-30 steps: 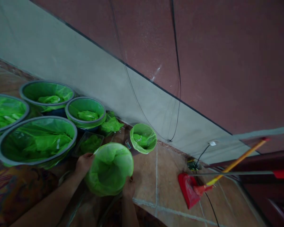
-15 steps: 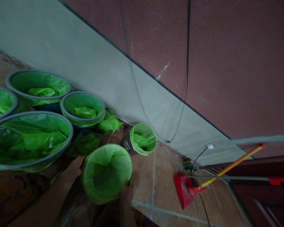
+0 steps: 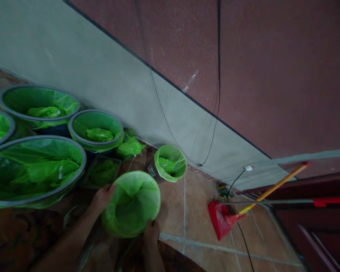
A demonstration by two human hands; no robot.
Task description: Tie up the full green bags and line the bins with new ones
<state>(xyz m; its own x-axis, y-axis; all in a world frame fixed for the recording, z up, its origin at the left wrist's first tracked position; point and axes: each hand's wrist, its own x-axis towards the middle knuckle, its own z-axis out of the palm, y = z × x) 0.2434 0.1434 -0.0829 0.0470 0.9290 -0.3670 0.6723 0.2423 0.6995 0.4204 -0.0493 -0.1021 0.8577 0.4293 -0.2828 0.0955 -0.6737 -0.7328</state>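
A small bin lined with a green bag (image 3: 130, 181) stands upright in front of me, its mouth open toward me and the bag folded over its rim. My left hand (image 3: 102, 199) is closed on the liner at the bin's left rim. At the lower right of the same rim, my right hand (image 3: 152, 231) pinches the liner's edge. Just behind stands another small dark bin (image 3: 170, 163), lined in green with a crumpled green bag inside. The shadow hides the lower part of the bin between my hands.
Large grey-rimmed bins with green liners (image 3: 36, 170) (image 3: 96, 126) crowd the left side. A clear tray (image 3: 102, 172) and a tied green bag (image 3: 129, 143) lie among them. To the right are a red dustpan (image 3: 219, 221) with a yellow handle and a black cable (image 3: 245, 241) on tiles.
My left hand has moved up and right along the rim, showing more of its fingers. The bin between my hands has shifted slightly up and right. The view has turned a little.
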